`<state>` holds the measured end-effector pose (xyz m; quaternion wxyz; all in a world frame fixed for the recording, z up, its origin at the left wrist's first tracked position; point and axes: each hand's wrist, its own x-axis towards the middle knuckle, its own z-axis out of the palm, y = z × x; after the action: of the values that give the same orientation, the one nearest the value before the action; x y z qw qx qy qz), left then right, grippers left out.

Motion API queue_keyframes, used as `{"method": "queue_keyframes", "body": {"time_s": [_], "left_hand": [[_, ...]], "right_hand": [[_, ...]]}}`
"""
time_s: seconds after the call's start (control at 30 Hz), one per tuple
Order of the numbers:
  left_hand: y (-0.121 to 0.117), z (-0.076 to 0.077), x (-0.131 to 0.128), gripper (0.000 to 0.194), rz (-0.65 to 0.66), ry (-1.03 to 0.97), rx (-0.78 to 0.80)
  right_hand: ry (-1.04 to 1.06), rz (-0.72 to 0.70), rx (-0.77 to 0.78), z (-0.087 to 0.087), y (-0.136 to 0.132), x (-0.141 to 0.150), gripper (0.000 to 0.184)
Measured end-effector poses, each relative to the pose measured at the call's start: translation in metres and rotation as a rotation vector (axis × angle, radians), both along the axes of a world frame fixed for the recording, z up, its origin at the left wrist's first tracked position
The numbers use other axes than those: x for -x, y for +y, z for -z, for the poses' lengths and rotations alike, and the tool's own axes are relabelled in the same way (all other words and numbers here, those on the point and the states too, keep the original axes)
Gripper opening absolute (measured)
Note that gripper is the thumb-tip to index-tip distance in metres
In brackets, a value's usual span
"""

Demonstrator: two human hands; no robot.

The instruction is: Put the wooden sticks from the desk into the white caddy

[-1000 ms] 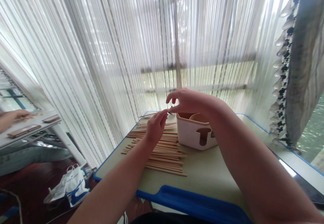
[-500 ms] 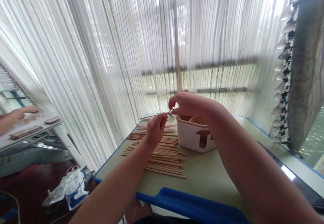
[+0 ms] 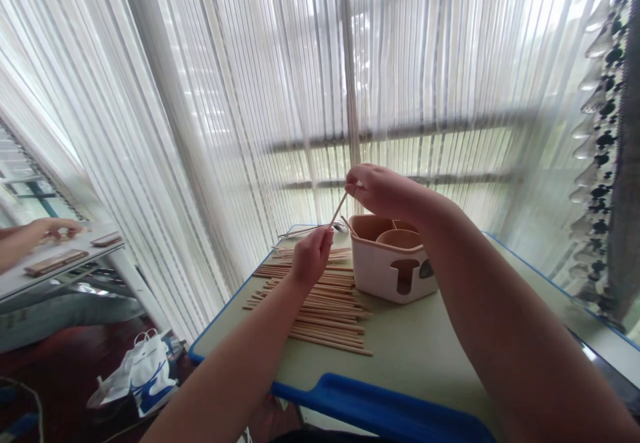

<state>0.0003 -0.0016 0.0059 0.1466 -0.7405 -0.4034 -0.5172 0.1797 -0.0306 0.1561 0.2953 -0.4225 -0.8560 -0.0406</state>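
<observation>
A thin wooden chopstick (image 3: 339, 209) slants up between my hands. My left hand (image 3: 311, 254) is closed around its lower end, above a spread of chopsticks (image 3: 330, 306) on the table. Higher and to the right, my right hand (image 3: 374, 184) pinches the upper end with its fingertips. Just below my right hand stands a white box (image 3: 375, 269) with brown compartments inside. One stick (image 3: 349, 227) leans at its left rim. Metal utensils, one like a spoon (image 3: 339, 225), lie behind my left hand.
The pale table (image 3: 415, 343) has a blue raised edge (image 3: 380, 406) in front. A dark flat device (image 3: 600, 363) lies at the right. Sheer curtains (image 3: 240, 96) hang behind. At left, another person's hand (image 3: 63, 228) is over a white table; a white bag (image 3: 150, 373) is on the floor.
My right hand has risen and moved slightly right, away from my left hand, so the chopstick between them now shows. The view has shifted a little; the box's compartments show more.
</observation>
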Motion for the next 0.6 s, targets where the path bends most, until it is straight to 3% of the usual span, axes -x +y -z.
{"method": "queue_keyframes", "body": {"time_s": [0.17,0.27,0.43,0.6], "left_hand": [[0.007,0.004,0.004,0.029,-0.019,0.082,0.097],[0.008,0.005,0.006,0.031,-0.019,0.096,0.119],[0.009,0.007,0.007,0.035,-0.023,0.119,0.143],[0.008,0.008,0.004,0.034,-0.037,0.136,0.146]], "right_hand": [[0.292,0.095,-0.146,-0.009,-0.003,-0.002,0.028],[0.358,0.105,-0.215,-0.011,-0.005,0.002,0.028],[0.301,-0.011,-0.166,-0.011,-0.007,0.007,0.028],[0.329,-0.025,-0.097,-0.013,-0.016,0.005,0.030]]}}
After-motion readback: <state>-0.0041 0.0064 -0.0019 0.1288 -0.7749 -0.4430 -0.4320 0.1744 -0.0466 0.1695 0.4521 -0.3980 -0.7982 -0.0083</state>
